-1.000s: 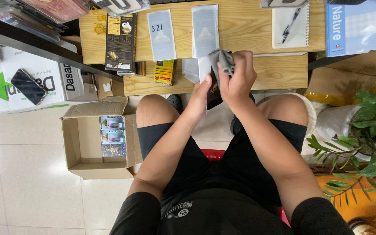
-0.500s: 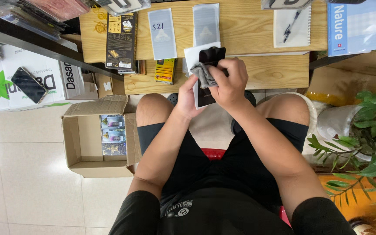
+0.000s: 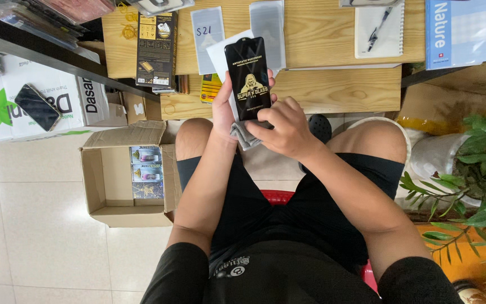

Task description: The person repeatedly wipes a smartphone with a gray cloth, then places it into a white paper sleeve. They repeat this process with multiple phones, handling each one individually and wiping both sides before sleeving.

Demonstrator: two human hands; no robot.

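I hold a flat black screen-protector sheet with a gold print [image 3: 248, 77] upright in front of me, over the edge of the wooden table [image 3: 333, 84]. My left hand [image 3: 224, 107] grips its left side from behind. My right hand [image 3: 283, 128] pinches its lower edge. A grey cloth [image 3: 243, 135] is bunched under both hands. A white paper sleeve [image 3: 218, 52] shows behind the sheet.
On the table lie a black retail box [image 3: 156, 48], two pale sleeves [image 3: 207, 31], a notebook with a pen [image 3: 380, 28] and a blue book [image 3: 460, 31]. An open cardboard box [image 3: 130, 174] stands on the floor at left, a phone [image 3: 36, 107] on white cartons, a plant [image 3: 473, 186] at right.
The hands went from rubbing a small item with the grey cloth to holding the black sheet up flat, facing me. The cloth has dropped below the hands.
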